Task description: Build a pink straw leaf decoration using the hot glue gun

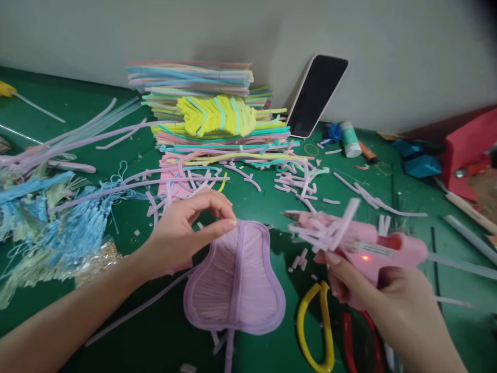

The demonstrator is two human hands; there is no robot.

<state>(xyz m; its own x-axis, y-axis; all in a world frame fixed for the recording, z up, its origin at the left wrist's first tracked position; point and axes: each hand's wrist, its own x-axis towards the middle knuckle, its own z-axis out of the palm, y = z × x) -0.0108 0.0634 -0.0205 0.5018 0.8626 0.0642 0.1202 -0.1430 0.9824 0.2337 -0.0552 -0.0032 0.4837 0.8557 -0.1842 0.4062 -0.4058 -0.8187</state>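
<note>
My left hand (202,223) pinches the top edge of a lilac fan-shaped piece (256,280) between thumb and fingertips. That piece has a rounded outline, a central rib and a stem pointing down toward me. My right hand (373,290) is wrapped round a pink glue gun (399,251) with a red light lit on its side. The gun's nozzle points left, above and right of the lilac piece, not touching it. Short lilac strips (330,228) lie across the front of the gun, near my right fingertips.
Yellow-handled scissors (330,331) and red handles (349,336) lie near the front. Bundles of coloured stems (190,77) and a leaning phone (318,96) stand behind. Blue tassels (93,207) are at left, cut lilac bits (295,181) in the middle.
</note>
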